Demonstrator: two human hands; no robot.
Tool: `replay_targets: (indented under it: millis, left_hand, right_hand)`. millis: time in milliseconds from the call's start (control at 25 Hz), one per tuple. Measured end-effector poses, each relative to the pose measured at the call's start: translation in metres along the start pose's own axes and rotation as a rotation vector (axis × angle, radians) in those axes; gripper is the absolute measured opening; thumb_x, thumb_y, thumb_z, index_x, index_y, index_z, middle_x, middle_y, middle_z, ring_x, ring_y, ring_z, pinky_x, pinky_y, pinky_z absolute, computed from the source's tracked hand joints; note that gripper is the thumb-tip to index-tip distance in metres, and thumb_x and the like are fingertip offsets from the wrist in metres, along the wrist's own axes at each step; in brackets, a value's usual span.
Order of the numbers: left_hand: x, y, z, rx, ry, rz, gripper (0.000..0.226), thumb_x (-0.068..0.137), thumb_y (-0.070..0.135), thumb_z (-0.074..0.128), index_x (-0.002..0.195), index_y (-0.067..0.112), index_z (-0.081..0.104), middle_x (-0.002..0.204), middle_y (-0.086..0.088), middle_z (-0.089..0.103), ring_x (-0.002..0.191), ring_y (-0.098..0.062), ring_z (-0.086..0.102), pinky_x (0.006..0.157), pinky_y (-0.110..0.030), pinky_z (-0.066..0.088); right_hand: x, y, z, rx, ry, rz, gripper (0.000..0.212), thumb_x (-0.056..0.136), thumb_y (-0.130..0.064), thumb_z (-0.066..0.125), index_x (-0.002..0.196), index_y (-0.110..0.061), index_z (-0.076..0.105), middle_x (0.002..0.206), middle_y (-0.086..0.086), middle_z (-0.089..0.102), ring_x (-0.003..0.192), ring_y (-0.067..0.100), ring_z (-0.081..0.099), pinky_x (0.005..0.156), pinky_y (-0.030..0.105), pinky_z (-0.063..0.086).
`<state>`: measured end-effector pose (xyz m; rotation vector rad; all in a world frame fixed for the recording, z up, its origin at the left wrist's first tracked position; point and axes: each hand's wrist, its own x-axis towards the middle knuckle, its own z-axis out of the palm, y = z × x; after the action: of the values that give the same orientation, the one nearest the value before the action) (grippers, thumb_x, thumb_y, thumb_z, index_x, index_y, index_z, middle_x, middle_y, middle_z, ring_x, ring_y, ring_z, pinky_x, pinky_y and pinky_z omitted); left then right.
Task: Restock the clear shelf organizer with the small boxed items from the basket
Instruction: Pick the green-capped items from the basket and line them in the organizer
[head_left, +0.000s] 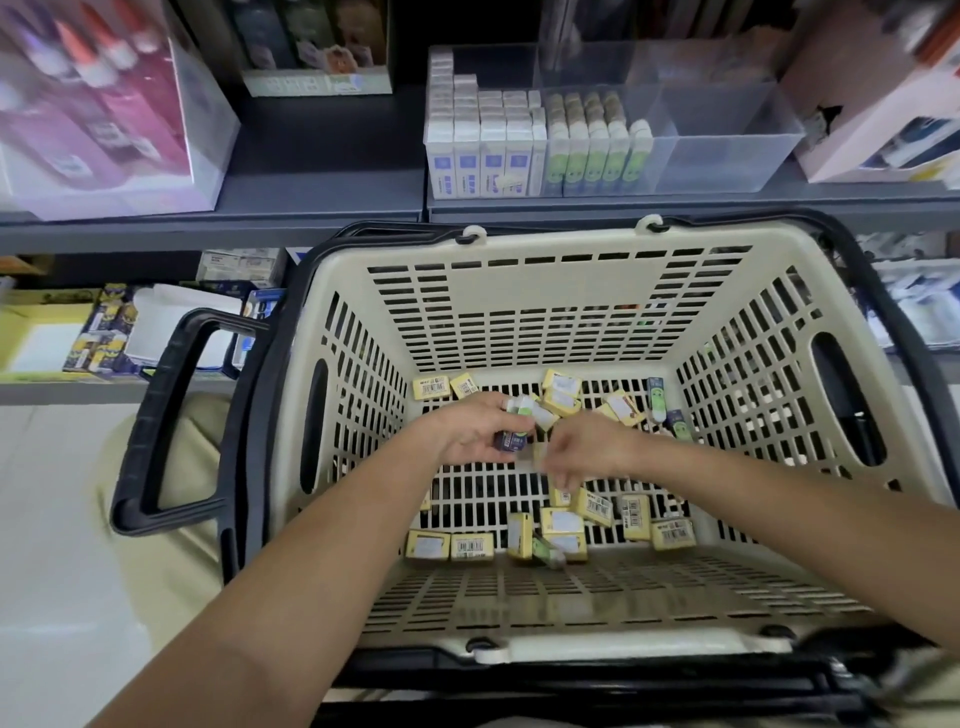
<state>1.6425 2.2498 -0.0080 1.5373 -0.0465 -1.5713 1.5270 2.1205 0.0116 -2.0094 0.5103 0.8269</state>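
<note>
The small yellow boxes (563, 525) lie scattered on the slotted floor of the cream basket (571, 239), one cluster near the far wall and another near the close wall, several showing barcodes. Two green-labelled boxes (657, 397) lie among them at the far right. Our left hand (470, 434) is down in the middle of the basket with its fingers curled round a dark blue box (511, 441), and a paler box sits against the fingertips. Our right hand (587, 449) is just beside it, fingers pointing down toward the yellow boxes, but it is too blurred for us to tell whether they are apart or closed on anything. A black handle (156, 415) hangs folded out on the basket's left side. Beyond the basket, on the grey shelf (311, 171), stands the clear shelf organizer (727, 156). Its left compartment holds upright white-and-blue boxes (483, 156), and the next one holds green-faced boxes (592, 156). Far left on the shelf sits a blurred pink carton (93, 104).
</note>
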Motion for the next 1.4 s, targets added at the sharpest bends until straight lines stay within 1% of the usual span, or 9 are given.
replay_targets:
  millis: [160,400,480,600,720,880,1000,1200,1400]
  left_hand:
    - [-0.002,-0.003,0.001,0.06,0.034,-0.039,0.024,0.081,0.006,0.069,0.099,0.011,0.054,0.101,-0.009,0.064,0.089,-0.018,0.061,0.072,-0.029,0.052]
    - [-0.005,-0.001,0.005,0.057,0.018,-0.02,0.025,0.082,0.003,0.067,0.095,0.02,0.054,0.101,-0.006,0.064,0.09,-0.018,0.061,0.088,-0.04,0.052]
    - [-0.005,0.0,0.004,0.059,0.027,-0.01,0.027,0.082,0.002,0.067,0.1,0.019,0.055,0.103,-0.004,0.062,0.094,-0.018,0.06,0.086,-0.039,0.052]
    - [-0.005,0.001,0.007,0.098,-0.03,-0.001,0.023,0.084,0.014,0.067,0.103,0.015,0.055,0.102,-0.005,0.06,0.088,-0.018,0.057,0.078,-0.031,0.05]
    - [-0.005,0.001,0.013,0.115,-0.148,0.006,0.027,0.08,0.036,0.067,0.096,0.018,0.053,0.099,-0.002,0.061,0.079,-0.013,0.056,0.063,-0.025,0.047]
    - [0.0,0.0,0.018,0.072,-0.129,0.017,0.033,0.074,0.027,0.076,0.102,0.021,0.06,0.08,0.004,0.068,0.067,-0.008,0.062,0.058,-0.025,0.048]
    - [0.005,0.002,0.02,-0.035,-0.071,0.052,0.029,0.075,0.02,0.076,0.098,0.02,0.058,0.073,0.005,0.069,0.058,-0.008,0.063,0.053,-0.025,0.049]
    - [0.006,0.004,0.018,-0.105,-0.02,0.084,0.034,0.072,0.019,0.077,0.087,0.031,0.048,0.093,-0.003,0.065,0.062,-0.009,0.057,0.055,-0.025,0.047]
    - [0.01,0.003,0.014,-0.084,0.009,0.077,0.027,0.076,0.022,0.076,0.094,0.023,0.055,0.089,-0.001,0.063,0.072,-0.013,0.057,0.057,-0.026,0.046]
  right_hand:
    - [-0.007,0.01,0.035,-0.424,-0.32,0.031,0.044,0.086,-0.047,0.058,0.081,-0.005,0.071,0.059,-0.004,0.06,0.051,0.005,0.054,0.055,0.017,0.04]
    - [-0.006,0.009,0.033,-0.392,-0.312,0.069,0.023,0.081,-0.021,0.063,0.093,-0.002,0.069,0.068,-0.001,0.062,0.066,0.01,0.058,0.059,0.015,0.045]
    - [-0.008,0.006,0.014,-0.353,-0.254,0.036,0.017,0.083,-0.02,0.062,0.094,-0.008,0.066,0.079,0.002,0.066,0.07,0.008,0.061,0.063,0.017,0.048]
    - [-0.013,0.0,-0.022,-0.148,-0.109,-0.009,0.006,0.083,-0.013,0.063,0.088,-0.016,0.059,0.075,-0.001,0.065,0.053,-0.004,0.057,0.049,0.012,0.041]
    - [-0.016,-0.003,-0.03,0.093,0.014,-0.066,0.007,0.083,-0.009,0.064,0.087,-0.013,0.06,0.07,0.002,0.065,0.052,0.006,0.053,0.05,0.018,0.039]
    - [-0.013,0.008,-0.038,0.315,0.085,-0.015,0.022,0.081,-0.016,0.07,0.099,-0.008,0.059,0.077,0.008,0.068,0.057,0.009,0.057,0.055,0.02,0.047]
    - [-0.009,0.042,-0.063,-0.082,0.366,0.207,0.043,0.083,-0.027,0.068,0.12,-0.011,0.054,0.109,0.008,0.062,0.095,0.02,0.06,0.081,0.03,0.049]
    - [-0.001,0.074,-0.071,-0.232,0.541,0.339,0.038,0.088,-0.005,0.052,0.125,-0.014,0.051,0.102,0.01,0.062,0.068,0.017,0.056,0.049,0.024,0.042]
    - [0.008,0.081,-0.054,-0.359,0.45,0.22,0.036,0.093,-0.013,0.047,0.127,-0.023,0.05,0.101,0.006,0.061,0.055,0.013,0.054,0.045,0.025,0.043]
